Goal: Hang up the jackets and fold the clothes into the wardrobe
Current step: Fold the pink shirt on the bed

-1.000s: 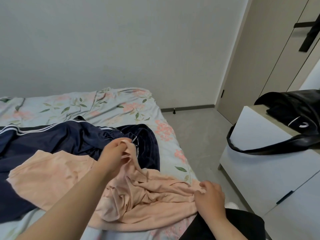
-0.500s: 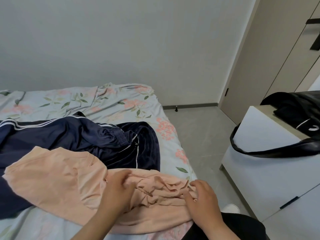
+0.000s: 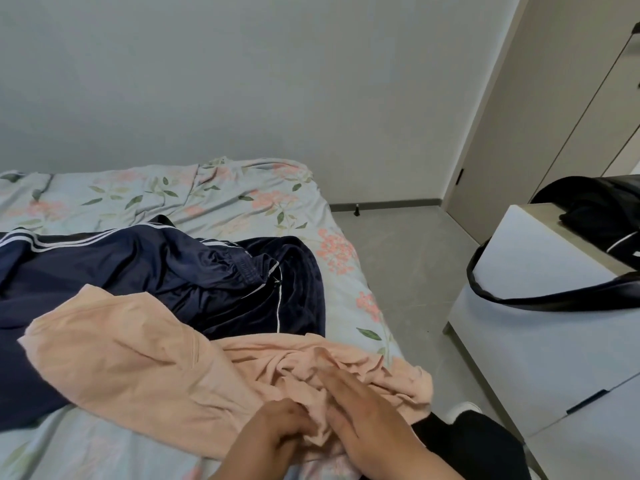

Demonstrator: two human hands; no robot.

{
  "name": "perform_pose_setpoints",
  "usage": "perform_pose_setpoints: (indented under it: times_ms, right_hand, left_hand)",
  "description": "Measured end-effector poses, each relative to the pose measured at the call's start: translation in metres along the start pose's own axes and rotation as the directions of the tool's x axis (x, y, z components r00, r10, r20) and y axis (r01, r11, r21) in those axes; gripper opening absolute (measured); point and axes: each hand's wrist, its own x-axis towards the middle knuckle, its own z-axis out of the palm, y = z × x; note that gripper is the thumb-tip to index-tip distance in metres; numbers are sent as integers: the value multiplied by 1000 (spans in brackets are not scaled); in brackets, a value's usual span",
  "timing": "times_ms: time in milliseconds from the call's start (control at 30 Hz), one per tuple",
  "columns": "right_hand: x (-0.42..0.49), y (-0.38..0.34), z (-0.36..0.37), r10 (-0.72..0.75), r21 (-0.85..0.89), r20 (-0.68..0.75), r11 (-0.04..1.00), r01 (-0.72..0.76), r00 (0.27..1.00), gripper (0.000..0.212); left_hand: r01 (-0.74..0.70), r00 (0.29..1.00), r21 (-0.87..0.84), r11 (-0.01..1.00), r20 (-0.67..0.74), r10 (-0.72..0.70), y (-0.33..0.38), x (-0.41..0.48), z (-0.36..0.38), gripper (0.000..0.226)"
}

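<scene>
Head: left hand [image 3: 277, 433] grips peach garment [image 3: 121, 358], fingertips hidden in folds

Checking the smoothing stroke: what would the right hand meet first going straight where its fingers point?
Likely bunched folds of the peach garment, just ahead of the right hand; the navy tracksuit lies beyond.

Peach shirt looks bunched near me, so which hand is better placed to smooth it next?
Probably right: the right hand lies flat on the crumpled shirt, while the left hand pinches a fold, anchoring it.
</scene>
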Motion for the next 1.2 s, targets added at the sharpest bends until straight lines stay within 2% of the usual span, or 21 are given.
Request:
perform_pose_setpoints:
  times_ms: [100,167,200,233,267,333,400,467,533,600,667,733,767,800,833,900,967,1000,1067,1133,1200]
  right_hand:
    - [0,0,10,99,110,103,988,-110,990,54]
    - [0,4,11,191,139,141,968,-211,971,41]
    - [0,5,11,235,161,139,953,-256,962,36]
    - [0,7,9,282,192,122,934,-302,952,34]
    - [-1,9,7,335,229,90,910,-347,938,36]
    - [-2,15,3,449,308,11,849,-430,894,34]
    - [-1,20,0,551,348,-51,791,-503,833,27]
    - [1,22,-3,655,364,-140,732,-576,743,23]
    - [2,24,-11,731,410,-299,679,-609,613,24]
    - [-1,30,-21,783,524,-431,622,-582,448,24]
    - [-6,41,-31,839,651,-479,537,-536,259,24]
    - [-10,51,-37,860,680,-491,479,-556,141,26]
    - [-11,53,-38,842,619,-521,487,-617,142,24]
    - [-12,52,-37,795,502,-575,529,-684,192,24]
    - [-12,50,-34,713,353,-639,604,-714,288,26]
    - [-12,42,-23,458,11,-664,796,-605,590,31]
    - [-10,30,-8,265,-158,-388,924,-347,883,38]
    - [-9,25,0,223,-151,-176,956,-250,959,46]
    - [-6,23,14,202,-157,119,970,-183,972,55]
    - [-5,24,14,199,-202,117,964,-172,973,40]
    - [-6,27,8,190,-223,31,958,-179,981,25]
  left_hand:
    - [3,981,95,995,192,-22,-4,-9,12,41]
    - [11,973,46,999,231,-21,-11,-20,17,21]
    - [68,972,64,996,222,-80,-10,-27,14,17]
    - [52,992,120,991,104,-65,-8,-31,7,25]
    - [34,996,229,973,71,-51,-6,-38,-2,36]
    - [67,996,490,869,25,-91,-4,-39,-17,56]
    - [129,987,657,743,-13,-160,-11,-39,-32,55]
    - [164,986,737,656,-98,-137,-22,-42,-44,27]
    - [184,983,733,655,-148,-110,-29,-42,-53,8]
    - [181,983,674,716,-109,-146,-31,-39,-54,16]
    - [183,982,631,754,-85,-167,-30,-33,-51,14]
    - [243,969,584,775,-101,-227,-27,-25,-46,22]
    - [270,962,567,778,-117,-248,-26,-21,-43,27]
    - [295,954,555,778,-125,-272,-24,-18,-41,33]
    - [307,949,540,783,-115,-293,-21,-14,-39,34]
    - [290,945,468,835,-2,-327,-11,-7,-34,24]
    - [277,944,321,906,88,-319,1,-3,-29,13]
    - [294,944,220,930,86,-318,8,-2,-26,8]
    - [347,938,-22,938,-7,-347,17,-3,-23,11]
    - [441,871,-245,864,-115,-477,23,-2,-27,40]
    - [481,803,-374,793,-174,-570,25,4,-36,52]
